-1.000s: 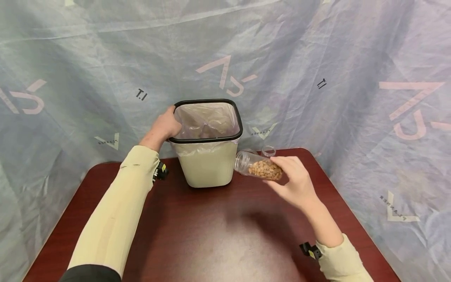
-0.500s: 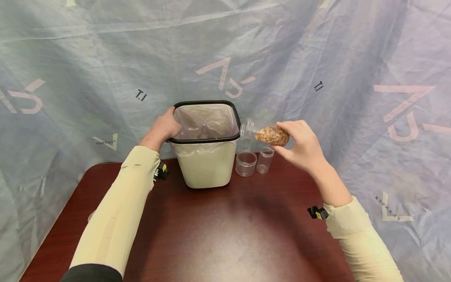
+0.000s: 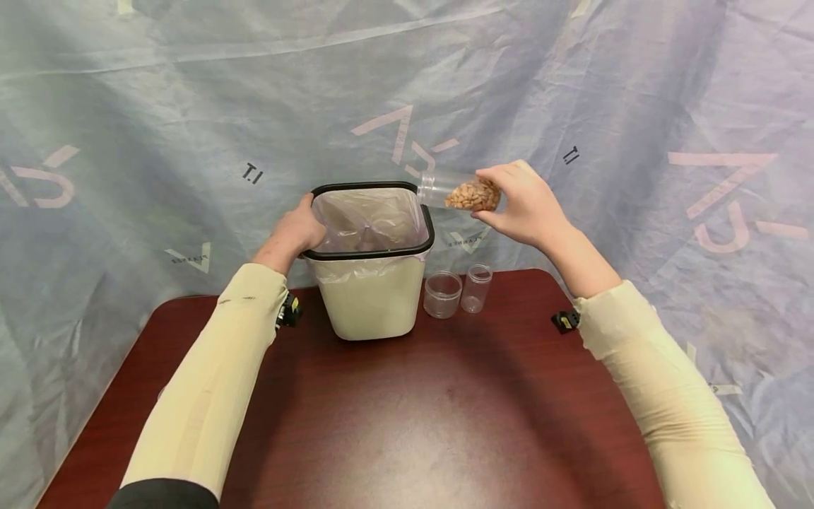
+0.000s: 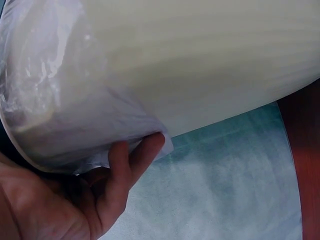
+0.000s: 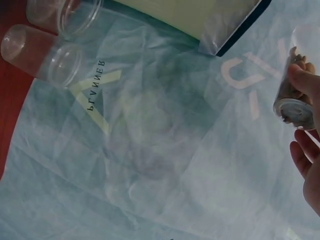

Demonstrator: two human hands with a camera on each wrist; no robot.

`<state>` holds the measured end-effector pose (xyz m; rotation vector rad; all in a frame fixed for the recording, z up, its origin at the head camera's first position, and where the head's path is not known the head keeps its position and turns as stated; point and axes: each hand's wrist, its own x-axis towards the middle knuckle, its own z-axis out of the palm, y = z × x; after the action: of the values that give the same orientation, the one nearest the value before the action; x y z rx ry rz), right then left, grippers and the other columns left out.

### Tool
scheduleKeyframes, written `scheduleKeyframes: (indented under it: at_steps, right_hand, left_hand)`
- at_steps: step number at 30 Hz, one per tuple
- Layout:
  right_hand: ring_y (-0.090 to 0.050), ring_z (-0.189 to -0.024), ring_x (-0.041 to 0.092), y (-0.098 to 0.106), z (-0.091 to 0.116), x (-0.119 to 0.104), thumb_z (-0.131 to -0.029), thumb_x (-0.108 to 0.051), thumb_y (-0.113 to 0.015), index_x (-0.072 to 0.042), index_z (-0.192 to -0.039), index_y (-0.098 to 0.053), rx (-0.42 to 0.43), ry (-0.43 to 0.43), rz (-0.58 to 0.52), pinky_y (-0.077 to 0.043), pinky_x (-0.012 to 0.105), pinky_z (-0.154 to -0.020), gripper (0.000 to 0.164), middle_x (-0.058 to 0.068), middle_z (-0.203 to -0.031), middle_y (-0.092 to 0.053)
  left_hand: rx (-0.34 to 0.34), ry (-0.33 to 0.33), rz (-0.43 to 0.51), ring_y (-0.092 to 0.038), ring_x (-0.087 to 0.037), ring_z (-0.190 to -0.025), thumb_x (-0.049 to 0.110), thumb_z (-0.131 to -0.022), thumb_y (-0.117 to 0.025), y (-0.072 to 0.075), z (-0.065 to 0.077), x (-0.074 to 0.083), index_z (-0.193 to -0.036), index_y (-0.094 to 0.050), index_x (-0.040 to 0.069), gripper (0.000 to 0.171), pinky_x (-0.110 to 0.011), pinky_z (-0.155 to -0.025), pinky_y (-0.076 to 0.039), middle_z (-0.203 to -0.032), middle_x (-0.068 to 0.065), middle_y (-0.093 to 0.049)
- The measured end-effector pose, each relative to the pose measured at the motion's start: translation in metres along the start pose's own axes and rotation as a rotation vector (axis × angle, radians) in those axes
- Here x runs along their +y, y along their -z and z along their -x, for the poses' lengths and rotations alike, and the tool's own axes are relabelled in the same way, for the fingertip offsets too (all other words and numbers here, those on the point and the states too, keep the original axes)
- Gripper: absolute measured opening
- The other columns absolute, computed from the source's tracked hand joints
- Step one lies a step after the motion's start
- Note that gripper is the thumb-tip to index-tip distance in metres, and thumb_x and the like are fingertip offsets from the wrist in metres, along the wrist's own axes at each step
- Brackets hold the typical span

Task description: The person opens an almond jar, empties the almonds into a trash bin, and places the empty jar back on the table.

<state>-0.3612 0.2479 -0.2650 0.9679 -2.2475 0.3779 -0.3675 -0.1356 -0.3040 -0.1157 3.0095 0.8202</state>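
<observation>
My left hand (image 3: 297, 225) grips the left side of the black rim (image 3: 375, 253) of a cream trash can (image 3: 369, 304). In the left wrist view its fingers (image 4: 150, 150) curl under the rim, against the overhanging clear liner (image 4: 95, 120). My right hand (image 3: 528, 201) holds a clear plastic jar (image 3: 439, 187) by its base end, tipped onto its side. Tan nuts or beans (image 3: 473, 196) lie in the half nearest my palm. The jar's uncapped mouth overlaps the can's right rim in the head view. In the right wrist view, the jar (image 5: 292, 100) shows at the right edge.
Two clear plastic containers stand right of the can: a wide jar (image 3: 441, 295) and a narrower tall one (image 3: 476, 290). They rest on a dark red table (image 3: 394, 417). A grey printed curtain (image 3: 540, 85) hangs behind and around the table.
My right hand has raised the jar, then brought it left to the can's rim, keeping it on its side. The two containers have come into full view. My left hand stays on the rim.
</observation>
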Motion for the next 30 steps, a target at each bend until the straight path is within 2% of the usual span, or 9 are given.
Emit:
scheduleKeyframes:
  at_steps: [2,5,9,11,16,22,30]
  right_hand:
    - [-0.052,-0.107,0.032,-0.001,-0.01,-0.002,-0.069,-0.015,-0.088,-0.001,-0.124,-0.063,-0.021,0.01,0.009,-0.042,0.044,-0.092,0.062,0.014,-0.118,-0.065]
    - [-0.052,-0.107,0.032,-0.001,-0.025,-0.004,-0.069,-0.016,-0.088,0.0,-0.124,-0.062,-0.046,0.03,0.028,-0.042,0.044,-0.093,0.063,0.015,-0.118,-0.064]
    - [-0.051,-0.107,0.034,-0.001,-0.041,-0.004,-0.071,-0.016,-0.088,0.0,-0.125,-0.061,-0.083,0.057,0.07,-0.041,0.045,-0.093,0.062,0.017,-0.119,-0.063]
    - [-0.051,-0.107,0.035,0.0,-0.046,-0.003,-0.071,-0.016,-0.087,0.001,-0.124,-0.061,-0.098,0.07,0.087,-0.041,0.045,-0.092,0.061,0.017,-0.119,-0.062]
    - [-0.05,-0.108,0.037,0.0,-0.055,0.0,-0.073,-0.015,-0.086,0.001,-0.123,-0.061,-0.116,0.096,0.11,-0.04,0.045,-0.094,0.058,0.017,-0.118,-0.062]
    - [-0.049,-0.11,0.037,-0.002,-0.06,0.001,-0.074,-0.012,-0.085,0.001,-0.125,-0.061,-0.135,0.119,0.114,-0.038,0.044,-0.096,0.058,0.017,-0.121,-0.062]
    - [-0.049,-0.109,0.038,-0.001,-0.069,-0.004,-0.075,-0.007,-0.083,0.002,-0.126,-0.06,-0.149,0.186,0.113,-0.037,0.045,-0.097,0.057,0.019,-0.121,-0.061]
  left_hand:
    - [-0.01,0.017,0.008,-0.059,-0.037,-0.081,0.013,-0.088,-0.043,0.001,0.0,-0.002,-0.157,-0.002,0.013,0.081,-0.035,-0.049,-0.049,-0.138,-0.036,-0.039]
    - [-0.007,0.021,0.0,-0.058,-0.037,-0.084,0.013,-0.088,-0.044,0.002,0.001,-0.006,-0.157,-0.001,0.013,0.081,-0.035,-0.049,-0.048,-0.137,-0.037,-0.04]
    - [-0.002,0.003,-0.007,-0.055,-0.042,-0.1,0.014,-0.088,-0.043,0.003,0.003,-0.007,-0.157,-0.001,0.012,0.081,-0.04,-0.062,-0.049,-0.138,-0.037,-0.039]
    - [-0.006,-0.004,-0.012,-0.054,-0.042,-0.101,0.015,-0.089,-0.043,0.004,0.004,-0.007,-0.157,0.0,0.012,0.08,-0.042,-0.066,-0.048,-0.138,-0.037,-0.038]
    - [-0.023,0.0,-0.028,-0.058,-0.039,-0.088,0.016,-0.091,-0.042,0.004,0.005,-0.004,-0.157,0.001,0.013,0.079,-0.04,-0.06,-0.047,-0.137,-0.036,-0.041]
    - [-0.025,-0.005,-0.052,-0.058,-0.039,-0.087,0.018,-0.09,-0.042,0.003,0.005,-0.001,-0.157,0.001,0.012,0.079,-0.04,-0.062,-0.047,-0.134,-0.036,-0.044]
    - [-0.045,0.002,-0.048,-0.058,-0.031,-0.063,0.018,-0.09,-0.041,0.003,0.003,-0.002,-0.156,0.003,0.013,0.08,-0.037,-0.052,-0.046,-0.121,-0.036,-0.051]
